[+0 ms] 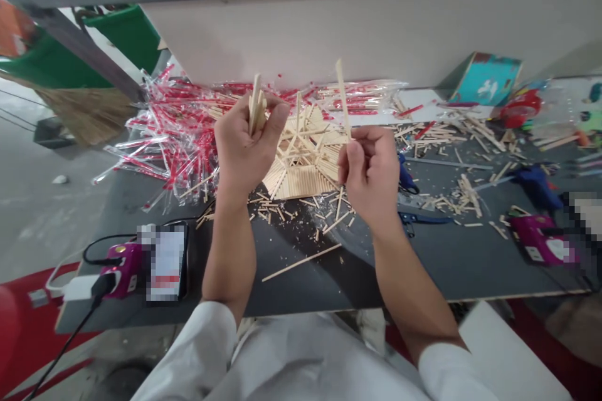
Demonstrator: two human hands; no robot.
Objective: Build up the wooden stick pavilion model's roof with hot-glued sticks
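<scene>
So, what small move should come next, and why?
Probably lower the single pale wooden stick toward the pale wooden-stick structure: the right hand holds it pointing up, the left hand grips several short wooden sticks, and the structure shows between them.

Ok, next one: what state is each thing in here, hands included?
Left hand: closed around a bundle of pale wooden sticks
Right hand: pinching one slim pale wooden stick, held upright
Pale wooden-stick structure: resting on the dark tabletop
Red-and-clear plastic wrappers: heaped loosely
Black rectangular phone: lying face up, screen lit
Left magenta power block: black plug inserted
Teal printed box: tilted
</scene>
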